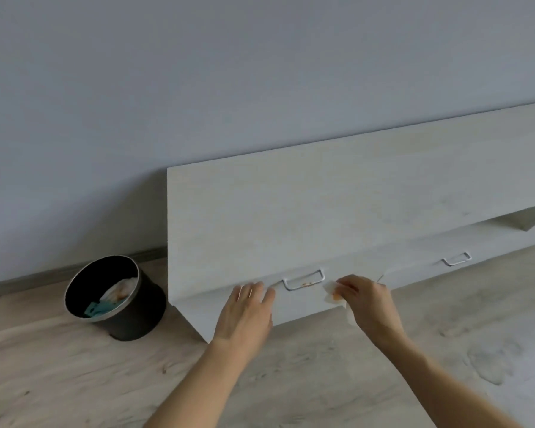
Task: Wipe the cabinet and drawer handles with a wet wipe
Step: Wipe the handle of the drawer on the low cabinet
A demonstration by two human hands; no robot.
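Observation:
A low pale-wood cabinet (291, 211) stands against the wall. Its left drawer has a thin metal handle (303, 280) with an orange smear on its lower bar. My left hand (247, 310) lies flat, fingers apart, on the drawer front just left of that handle. To the handle's right, my right hand (365, 301) pinches a white wet wipe (332, 293) that carries an orange stain. The wipe is close to the handle's right end but apart from it. A second metal handle (456, 258) sits on the drawer further right.
A black round bin (142, 310) stands on the wooden floor left of the cabinet, with used wipes and a teal packet inside. A blue-grey wall rises behind. The cabinet has an open recess (525, 219) at the right.

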